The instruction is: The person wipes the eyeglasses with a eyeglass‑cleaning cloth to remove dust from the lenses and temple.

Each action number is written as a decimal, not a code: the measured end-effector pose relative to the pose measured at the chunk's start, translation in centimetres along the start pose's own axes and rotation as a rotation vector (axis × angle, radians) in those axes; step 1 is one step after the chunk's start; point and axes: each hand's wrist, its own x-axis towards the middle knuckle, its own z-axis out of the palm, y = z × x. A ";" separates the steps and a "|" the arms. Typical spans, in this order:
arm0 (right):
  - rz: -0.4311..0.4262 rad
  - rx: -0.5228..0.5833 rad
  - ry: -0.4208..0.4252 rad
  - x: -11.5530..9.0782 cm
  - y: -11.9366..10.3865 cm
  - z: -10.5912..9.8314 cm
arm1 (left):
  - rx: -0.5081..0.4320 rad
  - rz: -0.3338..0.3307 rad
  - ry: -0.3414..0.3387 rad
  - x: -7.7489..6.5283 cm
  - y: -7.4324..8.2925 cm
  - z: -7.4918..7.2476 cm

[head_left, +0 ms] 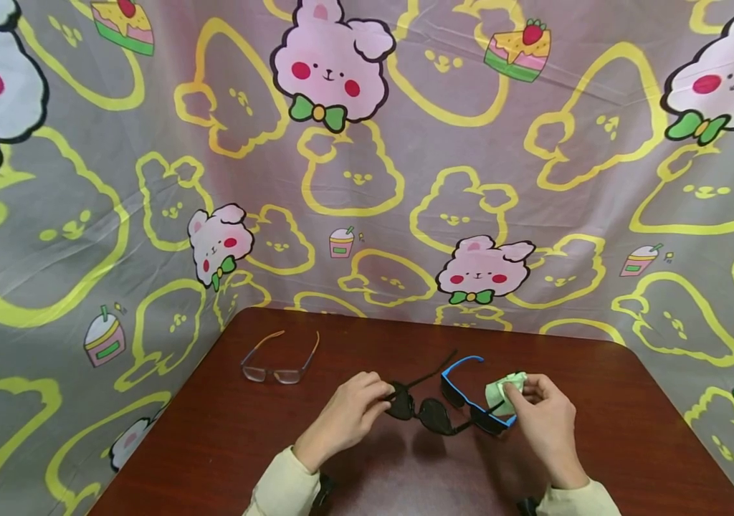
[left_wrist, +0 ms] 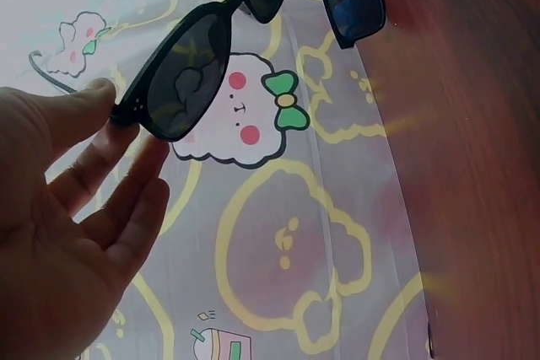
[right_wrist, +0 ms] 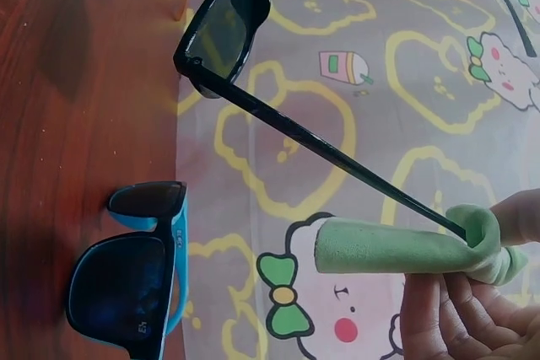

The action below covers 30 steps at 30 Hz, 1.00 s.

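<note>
Black sunglasses (head_left: 434, 416) are held up over the table between both hands, their temples unfolded. My left hand (head_left: 353, 410) pinches one corner of the frame by the hinge, thumb against fingertips; the left wrist view shows this grip beside a dark lens (left_wrist: 190, 77). In my right hand (head_left: 547, 424) is a light green cloth (right_wrist: 380, 247), pinched around the end of the other temple (right_wrist: 321, 152), whose tip is hidden inside the folds. Blue-and-black sunglasses (head_left: 492, 423) lie on the table below the cloth, partly overlapped by the held pair in the head view.
Eyeglasses (head_left: 282, 376) with clear lenses and orange-tipped temples lie open on the dark red-brown table (head_left: 212, 423), toward the left. A cartoon-print curtain (head_left: 367, 236) hangs close behind the table and along both sides.
</note>
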 end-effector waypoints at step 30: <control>0.021 0.018 0.053 0.8 0.2 -1.5 | -0.082 -0.198 -0.060 -0.4 -0.4 -0.8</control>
